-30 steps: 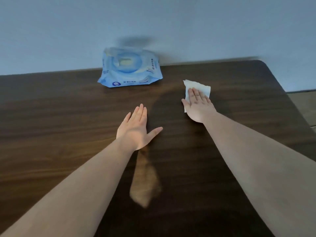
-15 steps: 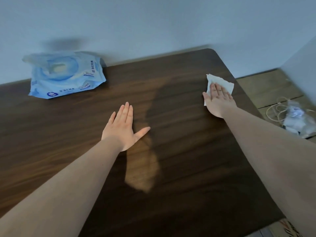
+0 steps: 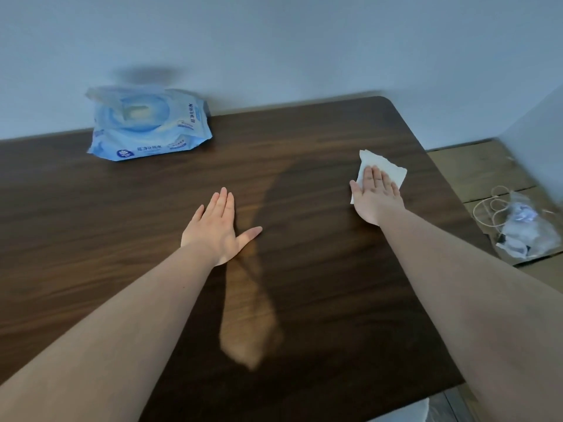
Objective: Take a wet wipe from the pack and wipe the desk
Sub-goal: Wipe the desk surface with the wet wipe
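At the far left, against the wall, the blue wipe pack [image 3: 147, 124] sits with its lid flap up, well apart from both hands. The left hand [image 3: 217, 228] lies flat and spread on the desk [image 3: 320, 300] near the middle, holding nothing. To the right, the right hand [image 3: 376, 196] is pressed palm-down and open on the white wet wipe [image 3: 382, 169], pinning it to the wood near the far right edge. Most unwiped surface likely lies left of and nearer than the wipe, so the right hand seems best placed to sweep leftward.
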{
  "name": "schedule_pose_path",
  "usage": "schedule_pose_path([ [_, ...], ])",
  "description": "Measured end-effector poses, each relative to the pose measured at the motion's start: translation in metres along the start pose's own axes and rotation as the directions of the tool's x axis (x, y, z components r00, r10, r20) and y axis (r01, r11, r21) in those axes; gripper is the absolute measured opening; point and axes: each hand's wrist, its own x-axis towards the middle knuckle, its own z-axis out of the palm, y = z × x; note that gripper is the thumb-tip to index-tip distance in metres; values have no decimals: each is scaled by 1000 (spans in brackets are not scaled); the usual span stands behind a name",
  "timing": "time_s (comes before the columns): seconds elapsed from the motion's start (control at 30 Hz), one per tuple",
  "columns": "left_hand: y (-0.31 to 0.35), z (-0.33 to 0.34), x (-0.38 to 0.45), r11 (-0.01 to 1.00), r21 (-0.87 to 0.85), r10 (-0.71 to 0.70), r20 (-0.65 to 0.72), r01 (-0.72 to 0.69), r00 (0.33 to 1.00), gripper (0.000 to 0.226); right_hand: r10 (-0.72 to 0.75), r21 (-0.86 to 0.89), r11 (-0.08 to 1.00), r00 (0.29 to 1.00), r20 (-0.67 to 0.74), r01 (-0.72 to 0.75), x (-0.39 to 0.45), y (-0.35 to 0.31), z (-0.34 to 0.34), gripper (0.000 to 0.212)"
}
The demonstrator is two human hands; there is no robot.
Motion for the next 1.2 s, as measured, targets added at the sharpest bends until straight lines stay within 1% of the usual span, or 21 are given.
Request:
schedule_pose_path([
  [0.13, -46, 5, -29, 997, -16, -74, 12, 74, 997, 98, -86, -14, 996, 996, 6, 86, -16, -52, 12, 62],
  [0.27, -111, 12, -66, 983, -30, -183, 6, 183, 983, 98, -195, -35, 980, 981, 11, 195, -32, -121, 27, 62],
  [0.37, -165, 22, -99, 961, -50, -270, 16, 270, 963, 100, -285, -74, 955, 958, 42, 288, -49, -184, 39, 62],
  [0.47, -216, 33, -133, 930, -90, -355, 18, 356, 935, 102, -388, -114, 912, 919, 71, 394, -69, -254, 53, 62],
  [0.63, -296, 57, -195, 851, -140, -508, 23, 506, 861, 110, -572, -159, 798, 813, 103, 582, -119, -373, 90, 63],
  [0.8, -363, 75, -252, 738, -186, -649, 66, 649, 758, 125, -742, -130, 642, 654, 144, 756, -187, -479, 135, 61],
  [0.9, -382, 83, -267, 730, -209, -649, 86, 650, 756, 128, -808, -113, 559, 570, 147, 822, -228, -535, 159, 61],
  [1.03, -383, 86, -265, 729, -279, -636, 60, 625, 769, 130, -870, -114, 451, 464, 165, 885, -267, -594, 180, 61],
  [1.13, -382, 86, -266, 717, -322, -642, 41, 619, 765, 132, -883, -107, 417, 430, 187, 903, -283, -624, 192, 60],
  [1.2, -381, 86, -267, 719, -312, -643, 42, 621, 765, 120, -890, -104, 401, 414, 192, 910, -291, -637, 198, 60],
])
